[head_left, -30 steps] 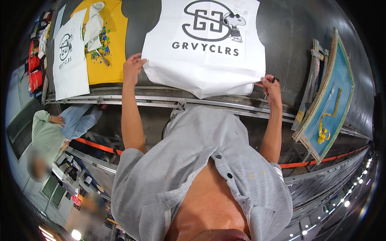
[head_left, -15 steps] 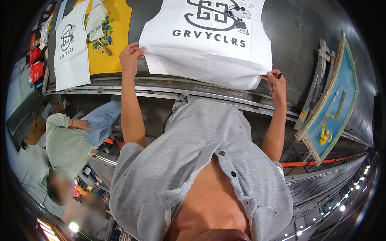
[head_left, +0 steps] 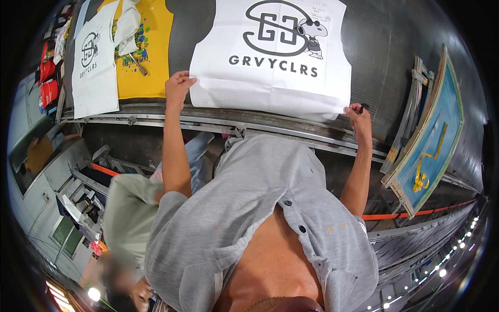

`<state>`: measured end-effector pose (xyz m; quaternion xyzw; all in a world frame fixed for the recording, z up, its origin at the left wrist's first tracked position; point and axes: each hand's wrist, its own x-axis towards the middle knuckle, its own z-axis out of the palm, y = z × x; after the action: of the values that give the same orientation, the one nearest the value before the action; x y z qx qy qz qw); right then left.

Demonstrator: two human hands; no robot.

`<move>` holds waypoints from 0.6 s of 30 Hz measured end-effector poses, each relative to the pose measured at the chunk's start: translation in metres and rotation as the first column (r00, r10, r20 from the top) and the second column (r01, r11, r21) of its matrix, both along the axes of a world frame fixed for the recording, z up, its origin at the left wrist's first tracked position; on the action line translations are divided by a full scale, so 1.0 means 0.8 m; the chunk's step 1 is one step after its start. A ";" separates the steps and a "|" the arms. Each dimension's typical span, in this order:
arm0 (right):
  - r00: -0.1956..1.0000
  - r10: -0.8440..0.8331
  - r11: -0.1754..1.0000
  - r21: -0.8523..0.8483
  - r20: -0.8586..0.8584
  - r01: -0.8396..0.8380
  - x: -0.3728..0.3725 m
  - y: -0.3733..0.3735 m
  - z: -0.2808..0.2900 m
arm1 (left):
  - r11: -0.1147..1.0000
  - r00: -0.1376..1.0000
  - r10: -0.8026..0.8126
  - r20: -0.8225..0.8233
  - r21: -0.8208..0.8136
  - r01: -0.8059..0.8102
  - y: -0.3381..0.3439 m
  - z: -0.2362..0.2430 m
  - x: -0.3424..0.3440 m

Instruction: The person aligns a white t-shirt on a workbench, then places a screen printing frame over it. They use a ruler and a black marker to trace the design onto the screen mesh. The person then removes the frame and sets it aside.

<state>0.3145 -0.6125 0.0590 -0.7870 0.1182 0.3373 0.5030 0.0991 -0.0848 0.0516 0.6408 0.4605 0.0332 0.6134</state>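
Observation:
A white sheet [head_left: 270,89], cut like a shirt panel, lies on the dark table before me. It bears a black looped emblem, lettering and a small cartoon dog, and has crease lines across it. My left hand [head_left: 179,91] pinches its left edge near the lower corner. At the lower right corner, my right hand [head_left: 359,124] has thumb and fingers closed on the sheet. A slim black pen-like stick [head_left: 364,108] is also tucked in that hand, its dark end poking out past the fingers.
Left on the table [head_left: 200,23] lie a yellow shirt panel [head_left: 156,52], a smaller printed white sheet [head_left: 93,78] and a metal-handled tool [head_left: 139,66]. A blue-meshed screen frame [head_left: 434,151] with yellow tape leans at right. A co-worker [head_left: 130,218] is close behind my left arm.
The sheet's lower part has flattened and its lower edge sits a little closer to me, both hands moving with it. The co-worker has moved right, closer behind my left arm.

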 end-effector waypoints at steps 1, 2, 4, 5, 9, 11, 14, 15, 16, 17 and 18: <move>0.999 0.015 1.000 -0.005 0.048 -0.014 -0.003 0.007 0.003 | 1.000 1.000 -0.009 -0.023 0.014 0.010 0.001 -0.001 -0.002; 0.995 0.052 0.998 -0.023 0.088 -0.050 -0.002 -0.002 -0.009 | 1.000 0.999 -0.026 -0.034 0.013 0.027 0.001 -0.005 0.000; 0.978 0.132 0.990 -0.064 0.161 -0.123 -0.001 -0.013 -0.033 | 0.998 0.997 -0.057 -0.061 0.013 0.058 0.003 -0.010 0.001; 0.977 0.192 0.968 -0.182 0.094 -0.173 0.000 -0.015 -0.033 | 0.997 0.994 -0.075 -0.080 0.030 0.078 0.004 -0.012 0.000; 0.872 0.405 0.725 -0.678 0.276 -0.122 -0.019 0.031 0.000 | 0.888 0.966 -0.126 -0.224 0.409 0.211 0.008 -0.030 -0.022; 0.732 0.455 0.717 -0.696 0.506 0.036 -0.029 0.055 0.003 | 0.629 0.946 -0.168 -0.277 0.708 0.319 -0.003 -0.033 -0.009; 0.501 0.547 0.797 -0.600 0.671 -0.066 -0.044 0.131 -0.006 | 0.231 0.890 -0.351 -0.291 0.894 0.383 -0.082 -0.037 0.038; 0.478 0.604 0.764 -0.634 0.638 -0.121 -0.046 0.158 -0.015 | 0.231 0.841 -0.470 -0.267 0.883 0.409 -0.122 -0.039 0.062; 0.443 0.610 0.781 -0.593 0.656 -0.197 -0.040 0.178 -0.033 | 0.158 0.744 -0.531 -0.406 0.815 0.558 -0.158 -0.038 0.083; 0.429 0.673 0.726 -0.647 0.603 -0.231 -0.034 0.201 -0.035 | 0.133 0.673 -0.585 -0.453 0.765 0.630 -0.185 -0.042 0.094; 0.393 0.661 0.743 -0.628 0.639 -0.230 -0.025 0.210 -0.047 | 0.096 0.621 -0.625 -0.472 0.743 0.662 -0.208 -0.047 0.105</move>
<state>0.2944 -0.4443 0.0213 -0.9394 -0.2863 0.0091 0.1884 0.1833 -0.2515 0.0140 0.9895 0.0561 -0.0177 0.1317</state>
